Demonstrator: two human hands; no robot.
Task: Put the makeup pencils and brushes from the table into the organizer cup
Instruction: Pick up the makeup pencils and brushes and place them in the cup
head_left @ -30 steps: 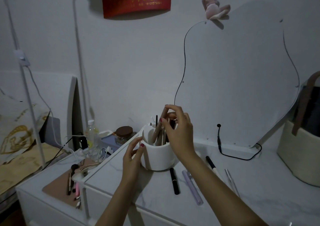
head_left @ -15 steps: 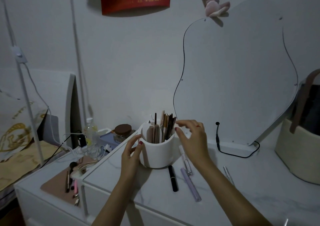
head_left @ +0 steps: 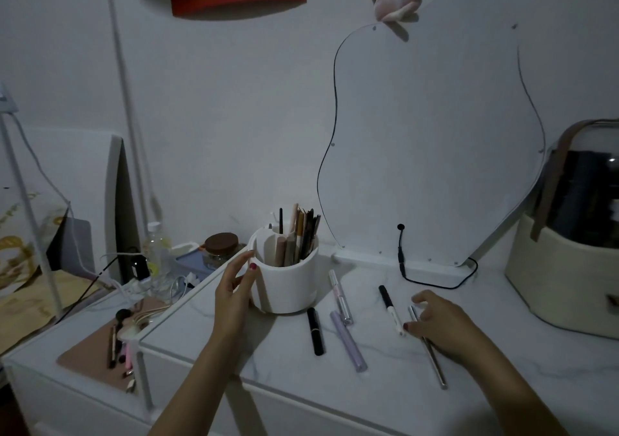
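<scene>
The white organizer cup stands on the marble table, with several pencils and brushes upright inside. My left hand grips its left side, thumb at the rim. To the cup's right lie a black pen, a lilac pencil, a pink-and-silver tube, a white pen with a black cap and a silver pencil. My right hand rests over the silver pencil's upper part, fingers spread, thumb tip at the white pen's near end; nothing is lifted.
A curvy mirror leans on the wall behind, its black cable trailing onto the table. A beige case stands at the right. The lower side unit on the left carries more brushes, a bottle and a jar.
My right hand left the cup's top, with the items it held now standing inside, and moved right and down onto the table over the silver pencil. My left hand stayed on the cup.
</scene>
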